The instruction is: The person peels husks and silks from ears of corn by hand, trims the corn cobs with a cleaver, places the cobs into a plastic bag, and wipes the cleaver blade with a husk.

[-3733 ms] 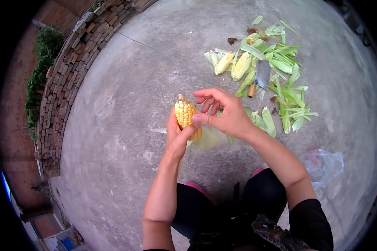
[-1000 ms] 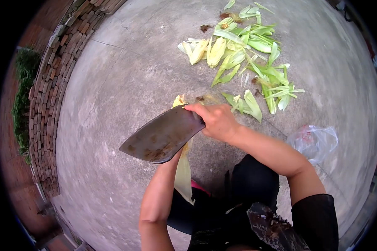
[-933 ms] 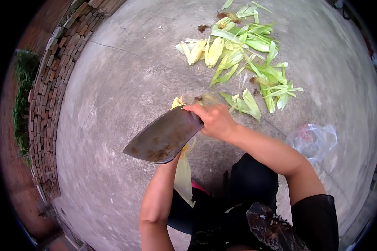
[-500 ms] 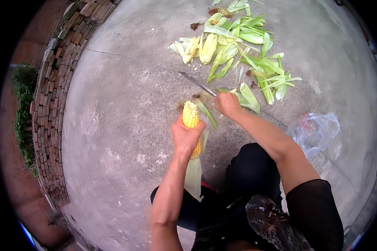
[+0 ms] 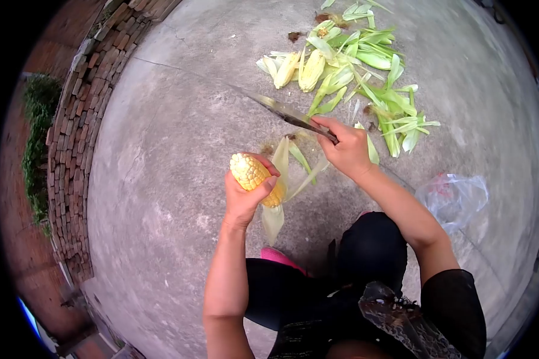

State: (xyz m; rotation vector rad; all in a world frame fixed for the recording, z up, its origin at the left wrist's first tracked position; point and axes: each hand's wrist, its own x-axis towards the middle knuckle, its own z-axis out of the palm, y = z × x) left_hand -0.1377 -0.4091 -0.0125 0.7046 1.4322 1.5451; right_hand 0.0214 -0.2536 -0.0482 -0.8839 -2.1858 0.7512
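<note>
Left hand (image 5: 241,197) wraps tight round the yellow corn (image 5: 250,171), out ahead of the knees (image 5: 372,246); right hand (image 5: 350,146) grips the knife (image 5: 288,115), apart from the corn, husks (image 5: 395,103) strewn on the concrete (image 5: 173,155) beyond!

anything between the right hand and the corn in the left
Yes, as pictured: pale husk and the curled fingers of the left hand lie on the side of the corn facing the right hand.

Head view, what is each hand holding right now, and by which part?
The left hand holds a corn cob around its middle; the right hand holds a cleaver at its handle end, with the blade sticking out.
</note>
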